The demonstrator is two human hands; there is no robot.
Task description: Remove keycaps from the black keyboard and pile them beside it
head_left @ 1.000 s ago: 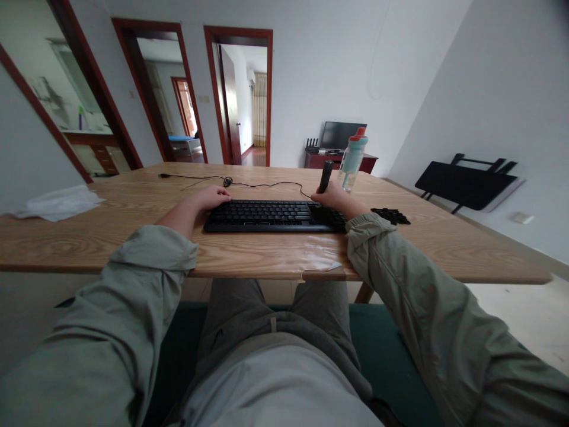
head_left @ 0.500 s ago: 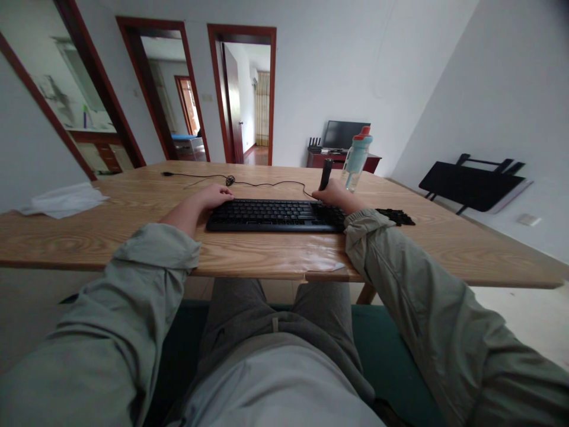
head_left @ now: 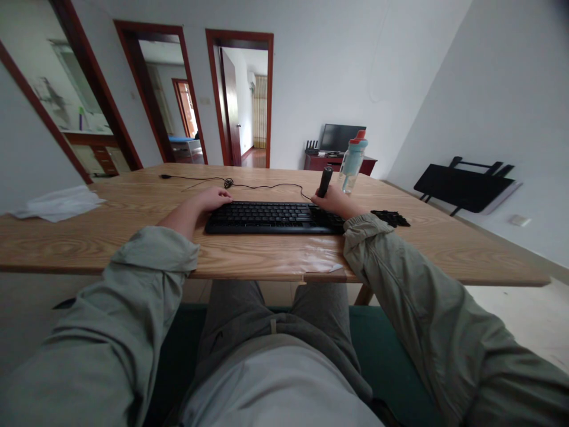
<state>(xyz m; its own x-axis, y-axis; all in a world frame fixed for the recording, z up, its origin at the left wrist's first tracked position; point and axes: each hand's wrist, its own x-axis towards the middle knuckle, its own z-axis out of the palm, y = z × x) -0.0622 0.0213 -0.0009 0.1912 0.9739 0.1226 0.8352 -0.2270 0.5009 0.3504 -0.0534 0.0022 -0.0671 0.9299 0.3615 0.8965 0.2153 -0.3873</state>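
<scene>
A black keyboard (head_left: 267, 218) lies on the wooden table, long side towards me. At its far left corner is my left hand (head_left: 214, 198), fingers bent and closed on the keyboard's edge. My right hand (head_left: 335, 201) is over the keyboard's right end, wrapped around a black, thick-handled tool (head_left: 326, 181) that stands up tilted from the fist. The working end of this tool is hidden by the hand and too small to make out. Just right of the right wrist is a heap of small black pieces (head_left: 391, 217), possibly keycaps.
A thin black cable (head_left: 267, 186) with a knot runs along behind the keyboard. A clear bottle with a red and blue top (head_left: 353, 160) stands behind my right hand. White paper or cloth (head_left: 62, 203) lies at the left. Clear film (head_left: 322, 261) covers the table's front edge.
The tool in my right hand has tipped slightly, its top lower and more towards me. My left hand keeps its place at the keyboard corner. The whole view has shifted slightly.
</scene>
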